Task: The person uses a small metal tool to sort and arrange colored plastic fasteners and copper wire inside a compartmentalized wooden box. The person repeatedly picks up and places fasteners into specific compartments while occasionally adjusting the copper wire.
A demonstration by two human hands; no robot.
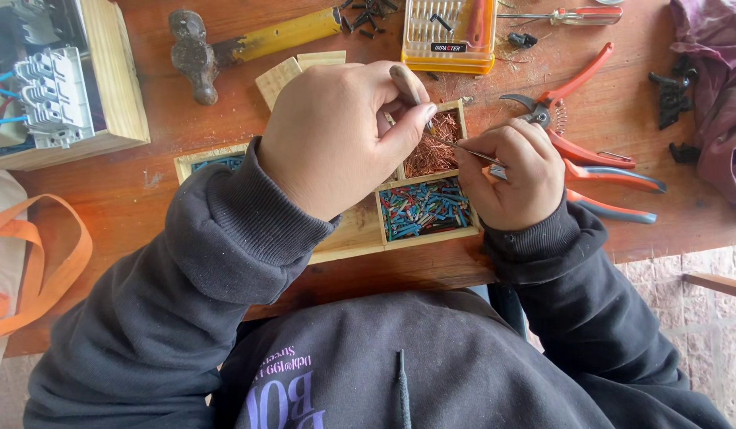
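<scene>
My left hand (340, 131) hovers over a wooden box with compartments (348, 238), its thumb and fingers pinched on the end of a thin wire (443, 143). My right hand (515, 175) grips a slim metal tool (479, 155) whose tip meets that wire. Under the wire, one compartment holds bare copper strands (431, 155). The compartment in front of it holds several small red, blue and green bits of wire insulation (424, 208). A third compartment with blue pieces (217, 163) shows at the box's left, partly hidden by my sleeve.
On the wooden workbench (145, 191) lie a hammer (225, 48), an orange case of screwdriver bits (449, 36), red-handled pruning shears (567, 95), pliers (614, 187), a screwdriver (567, 16) and black screws (368, 16). A wooden box with electrical parts (58, 87) stands far left.
</scene>
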